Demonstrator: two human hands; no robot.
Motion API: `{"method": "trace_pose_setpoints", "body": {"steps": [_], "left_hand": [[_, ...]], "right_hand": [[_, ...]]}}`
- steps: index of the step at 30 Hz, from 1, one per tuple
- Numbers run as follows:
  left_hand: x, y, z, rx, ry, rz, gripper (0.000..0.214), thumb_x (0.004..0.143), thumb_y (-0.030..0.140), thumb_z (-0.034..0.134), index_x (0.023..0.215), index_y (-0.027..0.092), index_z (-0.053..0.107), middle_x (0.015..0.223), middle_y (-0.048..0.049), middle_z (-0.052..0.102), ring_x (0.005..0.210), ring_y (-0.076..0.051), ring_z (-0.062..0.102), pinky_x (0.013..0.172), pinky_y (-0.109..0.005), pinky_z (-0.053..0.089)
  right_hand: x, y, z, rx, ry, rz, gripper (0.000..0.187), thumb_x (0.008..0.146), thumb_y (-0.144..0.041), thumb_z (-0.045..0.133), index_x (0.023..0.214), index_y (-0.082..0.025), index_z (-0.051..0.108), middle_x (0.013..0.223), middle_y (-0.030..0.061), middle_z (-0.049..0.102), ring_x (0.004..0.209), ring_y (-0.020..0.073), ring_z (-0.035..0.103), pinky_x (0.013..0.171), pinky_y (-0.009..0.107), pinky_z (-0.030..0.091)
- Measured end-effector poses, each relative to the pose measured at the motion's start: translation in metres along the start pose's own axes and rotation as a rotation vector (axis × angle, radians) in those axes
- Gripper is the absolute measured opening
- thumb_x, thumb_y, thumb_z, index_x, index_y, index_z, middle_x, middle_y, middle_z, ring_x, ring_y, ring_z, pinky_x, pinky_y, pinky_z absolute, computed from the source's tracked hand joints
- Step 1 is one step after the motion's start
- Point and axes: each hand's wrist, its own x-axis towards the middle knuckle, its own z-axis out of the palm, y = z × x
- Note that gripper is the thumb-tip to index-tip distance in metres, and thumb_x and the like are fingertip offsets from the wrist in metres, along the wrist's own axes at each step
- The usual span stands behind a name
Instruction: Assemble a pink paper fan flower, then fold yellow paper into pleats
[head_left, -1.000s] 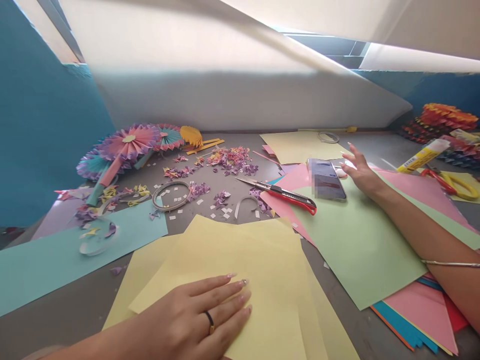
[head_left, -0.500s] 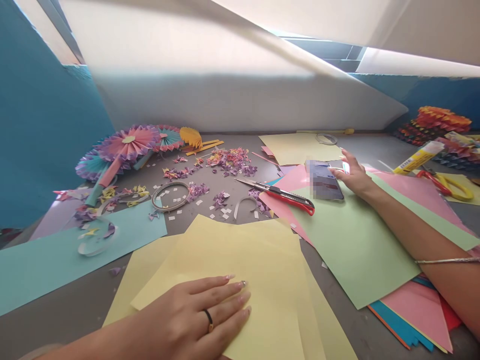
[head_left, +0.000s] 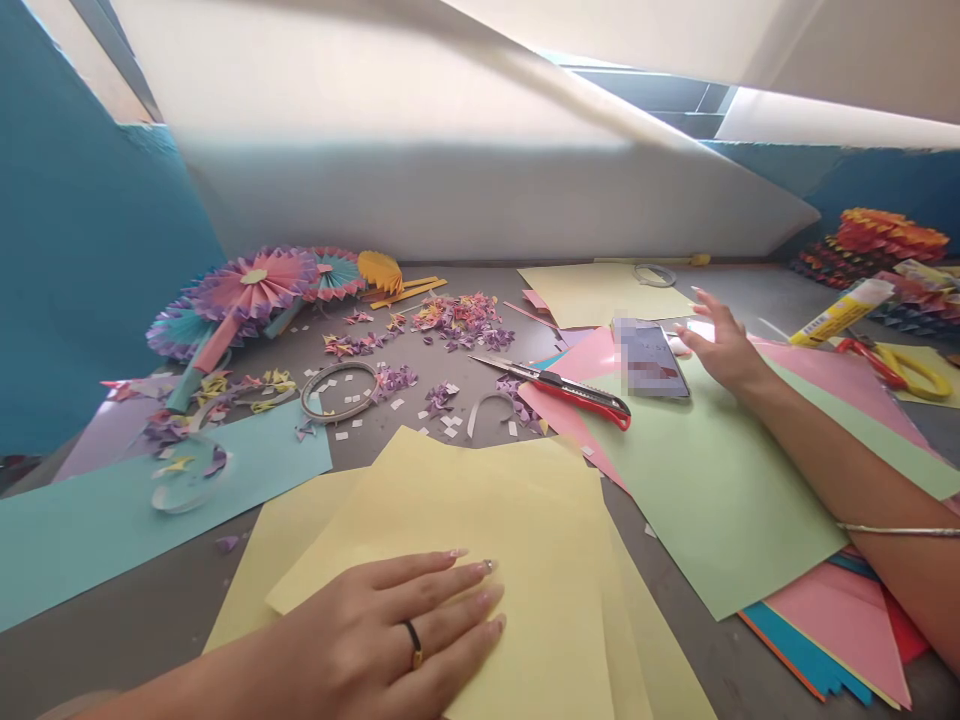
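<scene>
The 2 hands are well apart. The left hand lies flat, fingers extended, on the overlapping pale yellow paper sheets — smooth, fanned askew on the grey table. The right hand, fingers loosely spread, is just beside the rectangular lit-screen smartphone — touching or not, I can't tell. Left of it lies a red-and-black utility knife, blade out.

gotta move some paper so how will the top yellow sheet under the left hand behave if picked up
The top yellow sheet will probably feel light and bend easily, being thin paper. It may slide readily over the lower yellow sheets fanned beneath it, though the left hand lying flat on it would likely resist that.
</scene>
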Motion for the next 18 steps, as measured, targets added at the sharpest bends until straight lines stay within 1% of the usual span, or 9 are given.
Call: {"method": "trace_pose_setpoints", "body": {"steps": [2,3,6,7,9,11,14,16,18], "left_hand": [[-0.001,-0.001,-0.001,0.000,0.015,0.007,0.035,0.102,0.029,0.043,0.125,0.011,0.063,0.135,-0.0057,0.060,0.127,-0.019,0.055,0.115,-0.030,0.035],[-0.001,-0.001,-0.001,-0.010,0.042,0.003,0.035,0.102,0.028,0.041,0.125,0.012,0.062,0.135,-0.0054,0.059,0.128,-0.019,0.055,0.114,-0.031,0.036],[-0.004,-0.002,0.002,-0.073,0.165,-0.014,0.040,0.104,0.023,0.029,0.125,0.016,0.062,0.135,-0.0040,0.061,0.131,-0.017,0.052,0.113,-0.030,0.038],[-0.006,-0.002,0.004,-0.094,0.200,-0.025,0.041,0.105,0.021,0.025,0.126,0.017,0.061,0.134,-0.0032,0.062,0.133,-0.015,0.050,0.113,-0.029,0.038],[-0.009,-0.002,0.007,-0.117,0.255,-0.074,0.043,0.105,0.022,0.022,0.127,0.019,0.058,0.134,-0.0025,0.063,0.135,-0.013,0.047,0.113,-0.027,0.037],[-0.012,-0.002,0.010,-0.142,0.316,-0.161,0.042,0.106,0.029,0.022,0.131,0.020,0.054,0.134,-0.0036,0.063,0.135,-0.013,0.046,0.113,-0.027,0.037],[-0.016,-0.005,0.013,-0.243,0.400,-0.285,0.040,0.106,0.032,0.025,0.136,0.022,0.049,0.132,-0.0053,0.063,0.128,-0.015,0.051,0.108,-0.028,0.040],[-0.018,-0.009,0.014,-0.322,0.441,-0.344,0.039,0.106,0.029,0.027,0.137,0.024,0.050,0.129,-0.0049,0.064,0.121,-0.016,0.056,0.104,-0.028,0.045],[-0.019,-0.013,0.016,-0.398,0.507,-0.418,0.038,0.105,0.029,0.030,0.131,0.023,0.056,0.126,-0.0046,0.064,0.115,-0.018,0.060,0.098,-0.029,0.049]], "right_hand": [[-0.008,-0.017,-0.010,0.096,-0.041,-0.018,0.043,0.095,-0.037,0.054,0.135,-0.024,0.049,0.135,0.0114,0.052,0.118,0.0253,0.054,0.097,0.048,0.048],[-0.013,-0.028,-0.015,0.151,-0.107,-0.050,0.046,0.094,-0.039,0.053,0.138,-0.026,0.047,0.132,0.0118,0.055,0.117,0.0249,0.055,0.094,0.044,0.050],[-0.037,-0.070,-0.029,0.289,-0.427,-0.173,0.042,0.087,-0.051,0.059,0.123,-0.030,0.062,0.103,0.0058,0.068,0.093,0.0218,0.065,0.080,0.036,0.056],[-0.047,-0.085,-0.032,0.338,-0.573,-0.227,0.044,0.087,-0.055,0.057,0.123,-0.031,0.063,0.095,0.0040,0.069,0.083,0.0200,0.066,0.076,0.035,0.057],[-0.068,-0.114,-0.034,0.501,-1.012,-0.296,0.053,0.093,-0.055,0.048,0.140,-0.030,0.048,0.093,0.0043,0.067,0.078,0.0174,0.064,0.074,0.035,0.056],[-0.087,-0.136,-0.033,0.580,-1.278,-0.276,0.054,0.098,-0.053,0.038,0.149,-0.033,0.034,0.084,0.0014,0.064,0.070,0.0145,0.062,0.070,0.033,0.054],[-0.108,-0.153,-0.026,0.719,-1.426,-0.152,0.052,0.100,-0.051,0.034,0.149,-0.034,0.032,0.076,-0.0009,0.062,0.063,0.0137,0.061,0.066,0.031,0.053],[-0.115,-0.155,-0.020,0.861,-1.443,-0.038,0.048,0.101,-0.047,0.036,0.146,-0.033,0.036,0.076,-0.0005,0.064,0.065,0.0152,0.064,0.066,0.031,0.053],[-0.116,-0.151,-0.016,0.979,-1.449,0.052,0.043,0.100,-0.039,0.037,0.142,-0.031,0.040,0.079,0.0002,0.067,0.069,0.0159,0.066,0.068,0.032,0.054]]}}
